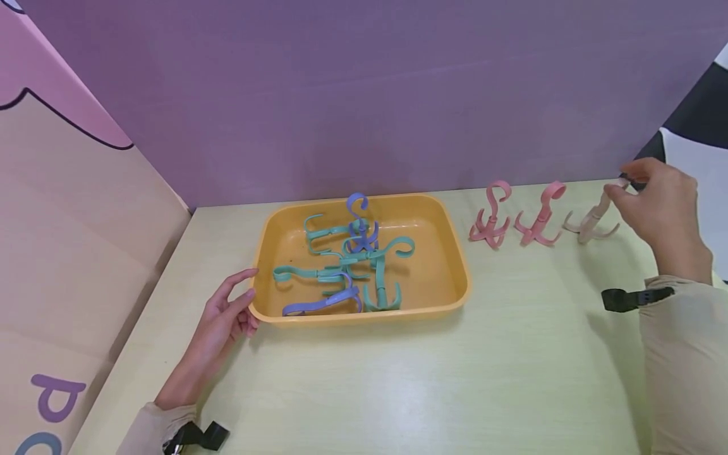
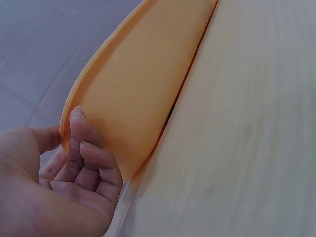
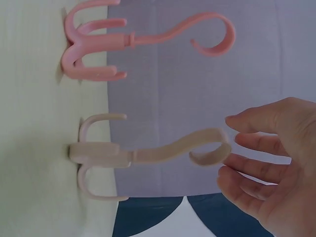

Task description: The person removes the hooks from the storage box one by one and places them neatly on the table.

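Observation:
My left hand holds the left rim of a yellow plastic tray; in the left wrist view its curled fingers lie along the tray's outer wall. On the right, my right hand reaches the top of a beige claw hook standing on its prongs. The right wrist view has its thumb and fingers spread around the hook's curl, with gaps showing. Beside it stand two pink claw hooks. Inside the tray lie several teal claw hooks and two blue ones.
A purple panel rises behind the table. A pale printed panel stands at the left and a black-and-white one at the right. Each wrist carries a black strap mount.

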### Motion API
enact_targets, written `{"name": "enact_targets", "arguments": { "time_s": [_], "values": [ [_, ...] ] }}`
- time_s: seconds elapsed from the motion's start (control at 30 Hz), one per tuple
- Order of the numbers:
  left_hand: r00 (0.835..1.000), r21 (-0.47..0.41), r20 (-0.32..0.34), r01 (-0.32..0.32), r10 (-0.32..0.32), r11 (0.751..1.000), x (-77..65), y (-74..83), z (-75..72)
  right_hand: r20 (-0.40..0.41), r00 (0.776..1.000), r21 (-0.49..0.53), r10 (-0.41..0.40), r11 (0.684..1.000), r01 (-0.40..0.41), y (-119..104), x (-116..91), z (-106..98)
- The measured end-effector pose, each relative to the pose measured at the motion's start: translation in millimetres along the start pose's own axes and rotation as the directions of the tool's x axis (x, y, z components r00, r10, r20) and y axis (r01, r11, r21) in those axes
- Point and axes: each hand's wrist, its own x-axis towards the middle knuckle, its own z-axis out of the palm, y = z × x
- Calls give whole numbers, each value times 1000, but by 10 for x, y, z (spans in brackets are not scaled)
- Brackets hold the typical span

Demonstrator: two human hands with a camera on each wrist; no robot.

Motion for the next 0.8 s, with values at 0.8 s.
{"name": "enact_targets", "arguments": {
  "time_s": [0.8],
  "values": [
    [1000,-6,-4,-9,9,1000,-35,5,-22,-75,924,75,-376,921,381,-936,-319,99]
  ]
}}
